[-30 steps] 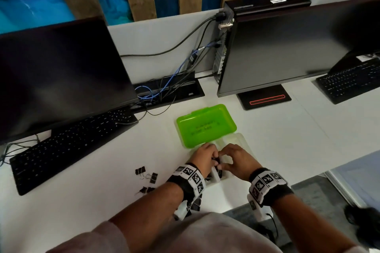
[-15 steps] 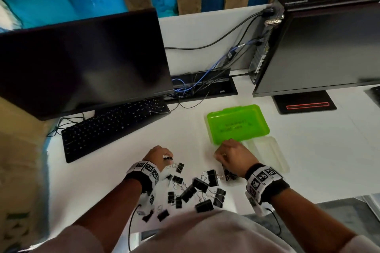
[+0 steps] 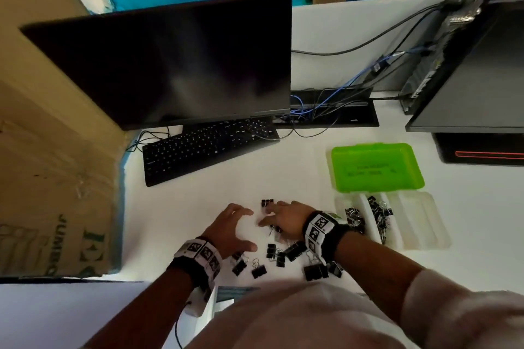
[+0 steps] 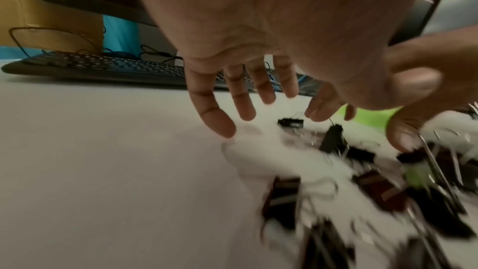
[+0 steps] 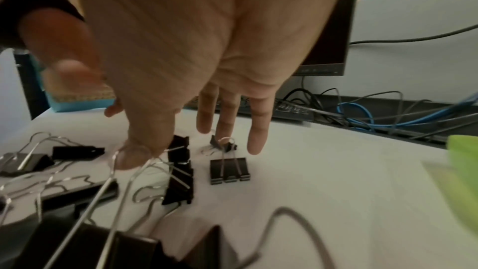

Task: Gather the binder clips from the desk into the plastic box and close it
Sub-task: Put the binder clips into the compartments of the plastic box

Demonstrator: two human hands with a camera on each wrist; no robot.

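Observation:
Several black binder clips (image 3: 273,253) lie scattered on the white desk (image 3: 175,215) in front of me. My left hand (image 3: 234,231) hovers over their left side, fingers (image 4: 220,119) spread and holding nothing. My right hand (image 3: 282,219) reaches in from the right with straight fingers (image 5: 256,132) above a flat clip (image 5: 229,171); its thumb touches a wire handle. The plastic box stands to the right, its green lid (image 3: 377,168) open behind the clear base (image 3: 419,225). More clips (image 3: 378,214) lie in the base's left compartments.
A black keyboard (image 3: 209,147) and dark monitor (image 3: 170,65) stand behind the clips. A second monitor (image 3: 482,79) and tangled cables (image 3: 326,106) are at the back right. A cardboard box (image 3: 56,178) borders the desk's left edge.
Both hands left the box and moved left to the loose clips. Half a second ago both were curled; now both are spread flat. The view swung left.

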